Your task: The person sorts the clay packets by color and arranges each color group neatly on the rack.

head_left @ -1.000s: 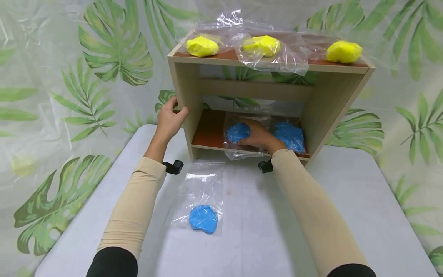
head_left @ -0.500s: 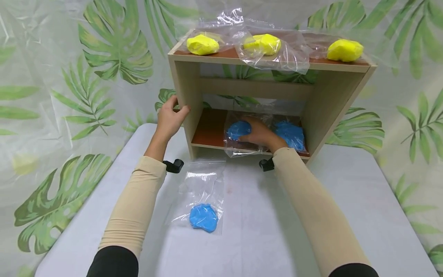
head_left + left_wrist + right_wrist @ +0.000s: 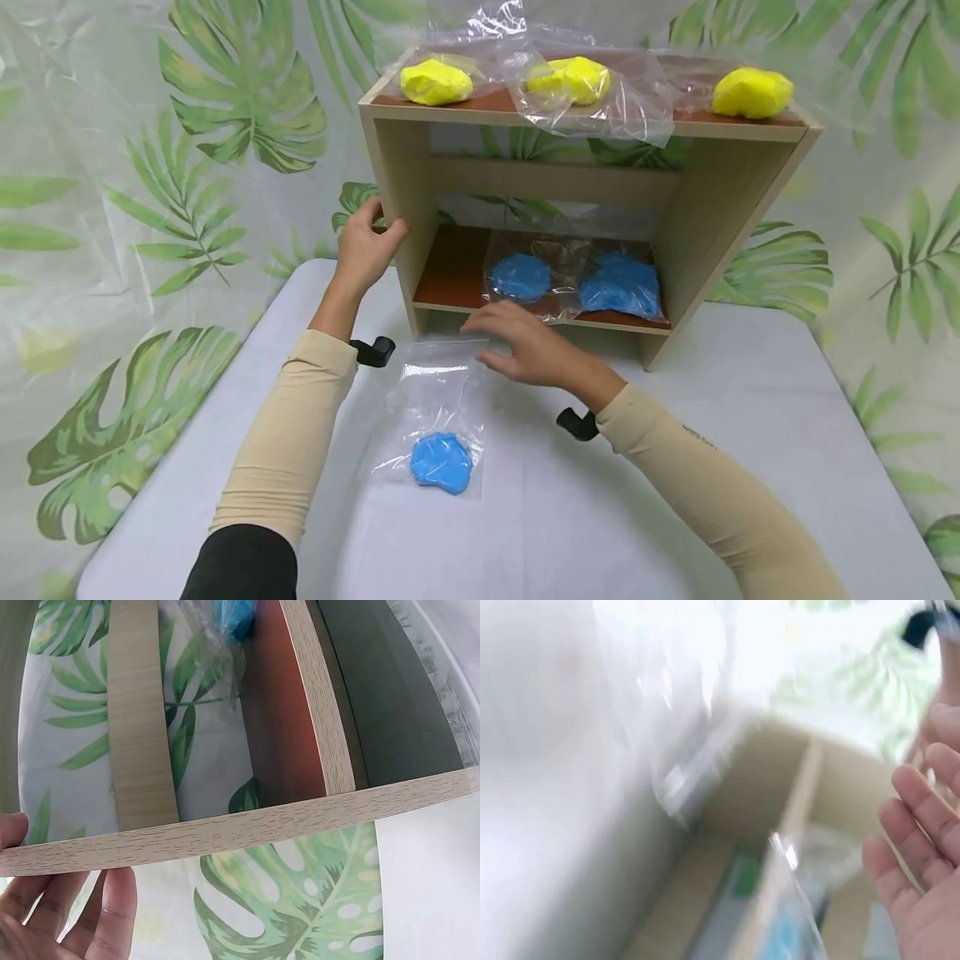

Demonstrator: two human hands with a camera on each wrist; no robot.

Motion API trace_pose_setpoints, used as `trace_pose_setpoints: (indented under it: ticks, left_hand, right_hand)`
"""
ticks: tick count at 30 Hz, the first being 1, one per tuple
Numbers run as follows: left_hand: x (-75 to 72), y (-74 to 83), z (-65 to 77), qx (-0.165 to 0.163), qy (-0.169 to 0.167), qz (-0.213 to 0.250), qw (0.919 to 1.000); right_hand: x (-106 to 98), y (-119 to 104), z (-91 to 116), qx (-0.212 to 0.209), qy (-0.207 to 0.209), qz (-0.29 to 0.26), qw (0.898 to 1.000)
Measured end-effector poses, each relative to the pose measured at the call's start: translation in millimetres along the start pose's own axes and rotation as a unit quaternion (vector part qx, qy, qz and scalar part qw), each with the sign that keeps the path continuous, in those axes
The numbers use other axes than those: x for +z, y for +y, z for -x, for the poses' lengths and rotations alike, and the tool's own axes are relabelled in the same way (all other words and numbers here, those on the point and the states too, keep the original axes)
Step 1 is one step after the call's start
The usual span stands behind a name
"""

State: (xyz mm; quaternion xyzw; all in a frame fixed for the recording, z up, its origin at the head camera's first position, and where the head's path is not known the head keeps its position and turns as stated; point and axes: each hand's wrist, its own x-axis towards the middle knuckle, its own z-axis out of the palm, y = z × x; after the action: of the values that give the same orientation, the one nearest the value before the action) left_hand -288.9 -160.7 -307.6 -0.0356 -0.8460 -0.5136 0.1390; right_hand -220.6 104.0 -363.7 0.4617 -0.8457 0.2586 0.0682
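Note:
My left hand (image 3: pixel 366 250) grips the left side panel of a small wooden shelf (image 3: pixel 392 179). In the left wrist view, the thumb lies on the inner side of the panel edge and the fingers (image 3: pixel 118 907) on the outer. In front of the lower board, my right hand (image 3: pixel 528 346) hangs over the table, its fingers spread and holding nothing. Just beyond it on that board lies a clear bag with a flat blue lump (image 3: pixel 521 277), beside a second bagged blue lump (image 3: pixel 621 285). A third blue lump (image 3: pixel 441 462) in a zip bag lies on the table nearby.
Along the shelf top sit bagged yellow lumps, at left (image 3: pixel 437 82), middle (image 3: pixel 577 81) and right (image 3: pixel 752 92); the middle bag droops over the front edge. A white cloth covers the table (image 3: pixel 585 533). Behind hangs a leaf-patterned sheet (image 3: pixel 247 83).
The right hand has let go of the bagged blue lump on the lower board and drawn back toward the table's front. That lump stays on the board. The left hand keeps its place.

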Motion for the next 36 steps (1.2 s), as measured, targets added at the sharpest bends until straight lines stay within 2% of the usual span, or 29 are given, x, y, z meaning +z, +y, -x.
trace_pose_setpoints:
  ticks: [8,15,21,28,36]
  left_hand:
    - [0.2,0.1,0.2,0.001,0.005,-0.006,1.0000]
    - [-0.3,-0.6,-0.2,0.003,0.006,-0.007,1.0000]
    - [1.5,-0.4,-1.6,0.002,0.005,-0.009,0.9999]
    - [2.1,-0.6,-1.6,0.009,0.006,-0.006,0.9999]
    - [1.6,-1.1,-1.3,0.007,0.006,-0.001,1.0000]
  right_hand:
    - [50,-17,18,0.047,-0.106,-0.025,0.993]
    - [85,-28,29,0.030,-0.180,-0.049,0.982]
    - [109,-38,34,0.059,-0.230,-0.019,0.971]
    - [113,-36,39,0.070,-0.224,0.010,0.972]
    - [106,-38,52,0.138,-0.152,0.025,0.978]
